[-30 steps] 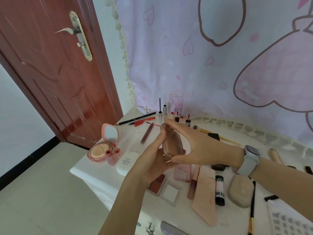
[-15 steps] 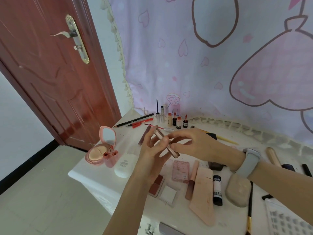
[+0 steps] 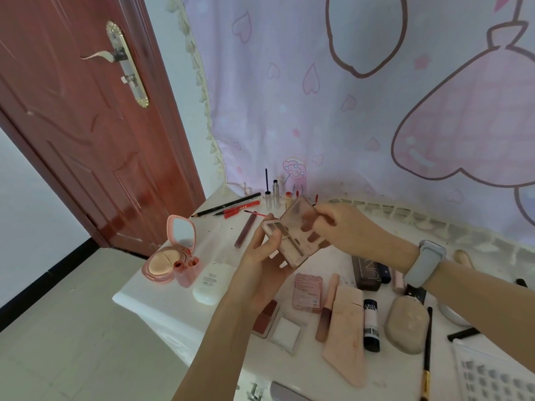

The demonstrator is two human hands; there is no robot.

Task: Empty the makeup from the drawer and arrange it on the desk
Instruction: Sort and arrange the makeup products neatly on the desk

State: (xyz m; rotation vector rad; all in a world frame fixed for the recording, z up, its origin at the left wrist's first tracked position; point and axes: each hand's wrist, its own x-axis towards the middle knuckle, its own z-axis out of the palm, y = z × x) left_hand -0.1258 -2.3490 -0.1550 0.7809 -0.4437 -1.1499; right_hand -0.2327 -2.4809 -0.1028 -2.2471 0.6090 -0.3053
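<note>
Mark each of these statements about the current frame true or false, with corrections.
1. Both hands hold the pink palette. True: left hand grips below, right hand at the lid.
2. The pink compact mirror is closed. False: it stands open.
3. A watch is on the right wrist. True.
4. The black pencil stands upright. False: it lies flat on the desk.

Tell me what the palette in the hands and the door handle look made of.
Palette: likely plastic, with a pink base and a clear tinted lid, since fingers show through it. Door handle: apparently metal, a pale brassy lever on an ornate plate with a bright sheen.
</note>
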